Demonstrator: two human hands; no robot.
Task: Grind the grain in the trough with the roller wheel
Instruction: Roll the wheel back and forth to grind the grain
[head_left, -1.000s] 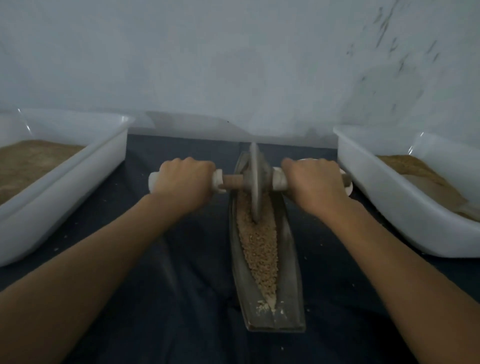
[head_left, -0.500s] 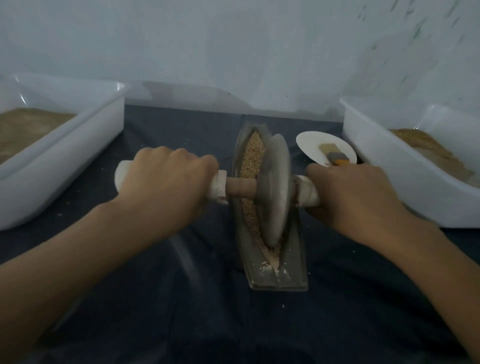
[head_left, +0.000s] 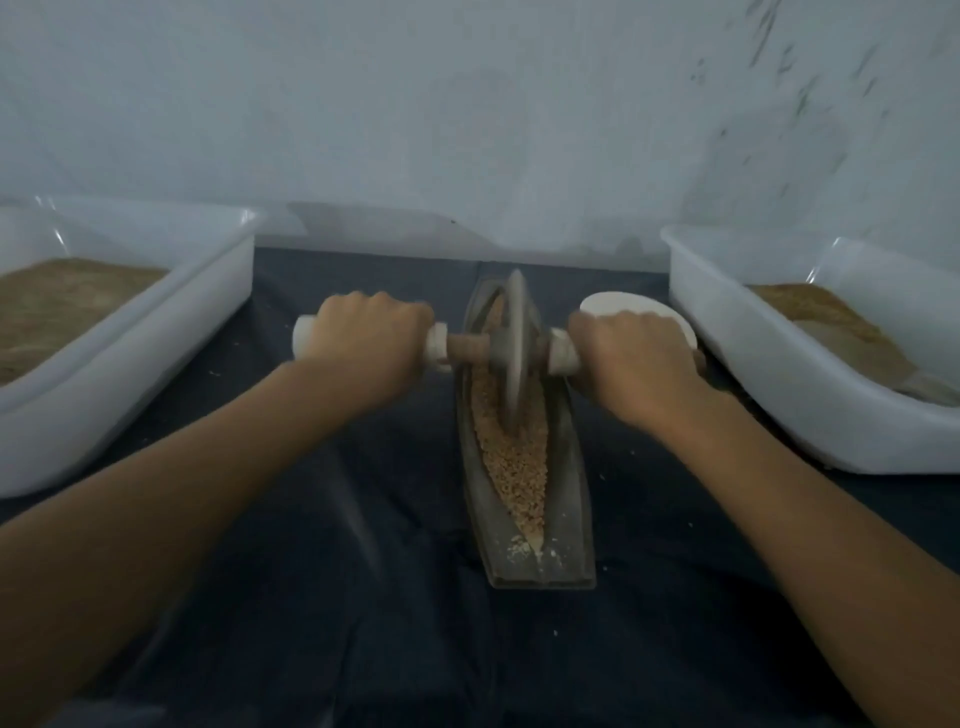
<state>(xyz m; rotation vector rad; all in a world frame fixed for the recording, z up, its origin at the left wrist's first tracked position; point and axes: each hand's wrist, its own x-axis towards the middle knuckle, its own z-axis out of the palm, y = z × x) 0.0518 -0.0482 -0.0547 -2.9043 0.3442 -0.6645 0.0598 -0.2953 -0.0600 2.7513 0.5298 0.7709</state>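
L hand (head_left: 366, 345) & R hand (head_left: 636, 358) both grip axle handles w/ roller wheel (head_left: 514, 348) upright in trough (head_left: 563, 467), prob. biting grain (head_left: 514, 457).

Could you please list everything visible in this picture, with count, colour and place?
trough: one, grey metal, centre of the cloth, running away from the person
grain: tan, lying in the trough
roller wheel: one, grey disc on a wooden axle with white handles, standing in the trough's far half
tubs: two, white, far left and far right, each holding brownish material
dish: one, white, behind the right hand
cloth: dark blue, covering the surface
left hand: grips the left handle
right hand: grips the right handle
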